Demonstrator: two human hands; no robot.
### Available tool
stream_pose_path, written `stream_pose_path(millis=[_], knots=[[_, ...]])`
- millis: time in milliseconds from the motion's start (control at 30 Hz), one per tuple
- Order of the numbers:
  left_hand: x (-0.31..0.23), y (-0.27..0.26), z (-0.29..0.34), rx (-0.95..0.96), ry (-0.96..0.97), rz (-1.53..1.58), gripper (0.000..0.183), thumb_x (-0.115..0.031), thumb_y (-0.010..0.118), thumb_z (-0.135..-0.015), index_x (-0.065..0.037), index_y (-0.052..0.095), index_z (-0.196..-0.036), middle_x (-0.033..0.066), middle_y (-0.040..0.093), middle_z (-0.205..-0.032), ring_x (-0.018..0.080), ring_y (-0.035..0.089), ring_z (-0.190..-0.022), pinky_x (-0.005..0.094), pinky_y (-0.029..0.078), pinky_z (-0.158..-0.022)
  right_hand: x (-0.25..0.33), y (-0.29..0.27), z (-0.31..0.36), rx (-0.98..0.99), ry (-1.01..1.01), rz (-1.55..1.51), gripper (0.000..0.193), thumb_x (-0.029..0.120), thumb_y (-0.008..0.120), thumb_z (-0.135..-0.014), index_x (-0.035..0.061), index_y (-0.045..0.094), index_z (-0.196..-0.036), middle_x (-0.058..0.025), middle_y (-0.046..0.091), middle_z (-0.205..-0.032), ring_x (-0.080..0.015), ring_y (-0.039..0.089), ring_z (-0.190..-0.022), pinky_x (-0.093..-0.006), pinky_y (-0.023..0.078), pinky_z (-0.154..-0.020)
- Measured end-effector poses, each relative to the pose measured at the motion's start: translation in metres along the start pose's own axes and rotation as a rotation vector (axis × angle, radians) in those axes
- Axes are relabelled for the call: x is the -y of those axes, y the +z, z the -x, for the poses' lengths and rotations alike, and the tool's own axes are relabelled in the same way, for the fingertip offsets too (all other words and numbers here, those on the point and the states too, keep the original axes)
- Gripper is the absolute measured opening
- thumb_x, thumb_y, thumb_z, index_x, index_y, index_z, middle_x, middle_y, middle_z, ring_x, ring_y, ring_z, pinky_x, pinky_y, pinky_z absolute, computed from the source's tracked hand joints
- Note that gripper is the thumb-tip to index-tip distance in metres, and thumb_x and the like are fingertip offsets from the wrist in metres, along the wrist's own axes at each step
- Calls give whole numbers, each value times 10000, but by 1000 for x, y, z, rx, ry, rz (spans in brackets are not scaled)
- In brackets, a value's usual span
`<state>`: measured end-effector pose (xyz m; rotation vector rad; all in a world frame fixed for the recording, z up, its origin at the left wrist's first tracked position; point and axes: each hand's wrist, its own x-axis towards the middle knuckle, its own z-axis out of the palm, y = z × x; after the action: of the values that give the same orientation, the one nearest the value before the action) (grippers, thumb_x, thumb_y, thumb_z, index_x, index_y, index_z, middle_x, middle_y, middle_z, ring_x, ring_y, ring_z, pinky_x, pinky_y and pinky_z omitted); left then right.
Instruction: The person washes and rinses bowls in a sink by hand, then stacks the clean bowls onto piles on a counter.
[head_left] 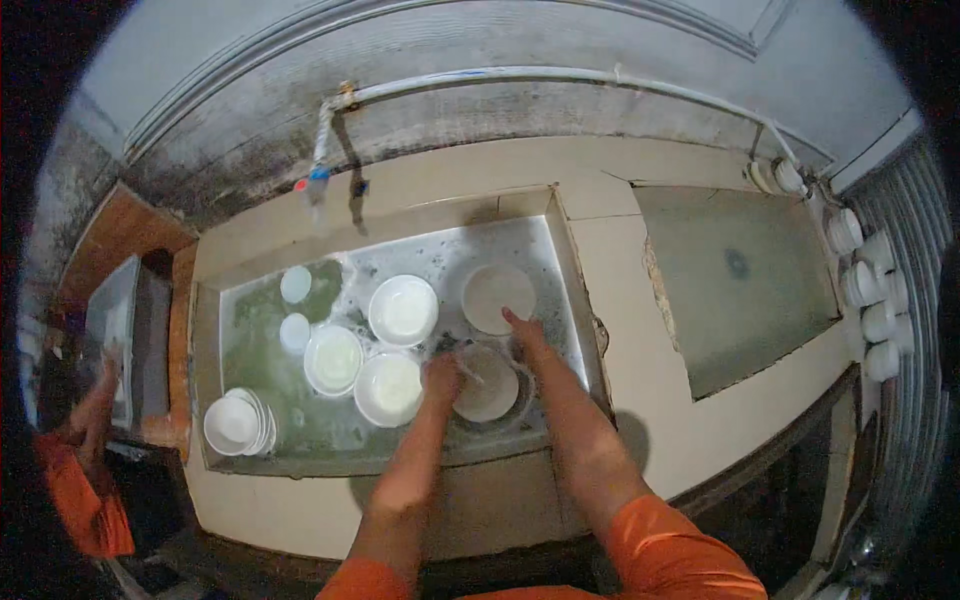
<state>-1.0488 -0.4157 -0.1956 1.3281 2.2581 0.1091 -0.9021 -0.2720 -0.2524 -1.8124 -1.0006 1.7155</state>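
Observation:
My left hand (pixel 443 378) is closed at the left rim of a shaded white bowl (pixel 489 392) in a basin of sudsy water. Whatever its fingers hold is hidden; a thin pale streak shows beside them. My right hand (pixel 528 337) grips at a second shaded bowl (pixel 497 290) just beyond, its thumb lying over the near rim and its other fingers mostly out of sight. Left of my hands, three brighter white bowls sit in the water: a far bowl (pixel 403 311), a near bowl (pixel 388 390) and a left bowl (pixel 333 360).
Tiled ledges surround the basin (pixel 500 207). Tilted bowls (pixel 235 425) cluster in its near left corner; two small pale discs (pixel 295 284) lie farther back. A tap (pixel 316 180) overhangs the far edge. Right are a second water-filled basin (pixel 740 290) and stacked bowls (pixel 868 285). Another orange-sleeved arm (pixel 92 430) shows far left.

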Motion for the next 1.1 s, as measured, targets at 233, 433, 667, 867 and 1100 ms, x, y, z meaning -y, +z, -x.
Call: stream_pose_path(millis=[233, 433, 667, 867, 1100], knots=[[3, 2, 16, -177, -93, 622, 424, -436, 611, -868, -21, 611, -951, 230, 638, -876, 375, 625, -853, 423, 480, -779, -49, -12, -52, 110, -51, 663, 496, 286, 624, -864, -64, 497, -1192, -227, 590, -1038, -314, 577, -922, -427, 454, -810], [10, 68, -20, -201, -230, 499, 448, -395, 528, -901, 8, 589, -1086, 273, 607, -1063, 434, 590, -968, 469, 472, -826, -99, -41, -51, 388, 31, 1035, 584, 390, 597, -863, 18, 437, -1284, -217, 539, -1145, -336, 530, -1029, -425, 422, -885], [26, 127, -47, 419, -79, 50, 405, -255, 506, -907, -33, 489, -1246, 208, 551, -1232, 380, 507, -1155, 498, 383, -990, -35, -23, -8, 504, 148, 119, 692, 511, 567, -862, 113, 366, -1392, -206, 479, -1270, -362, 475, -1154, -424, 385, -973], [-40, 61, -36, 211, -144, 1475, 378, -202, 523, -892, -37, 487, -1230, 199, 562, -1194, 367, 521, -1128, 481, 397, -973, 124, -36, 157, 319, -546, 639, 674, 468, 628, -829, 263, 363, -1413, -207, 482, -1256, -374, 502, -1136, -457, 426, -954], [-129, -86, -33, -206, 618, 885, 357, -140, 543, -875, -43, 483, -1213, 188, 576, -1149, 351, 536, -1096, 460, 414, -954, 195, -95, 199, -126, -1315, 920, 734, -65, 551, -710, 314, 478, -1335, -210, 515, -1191, -390, 571, -1021, -445, 529, -793]])
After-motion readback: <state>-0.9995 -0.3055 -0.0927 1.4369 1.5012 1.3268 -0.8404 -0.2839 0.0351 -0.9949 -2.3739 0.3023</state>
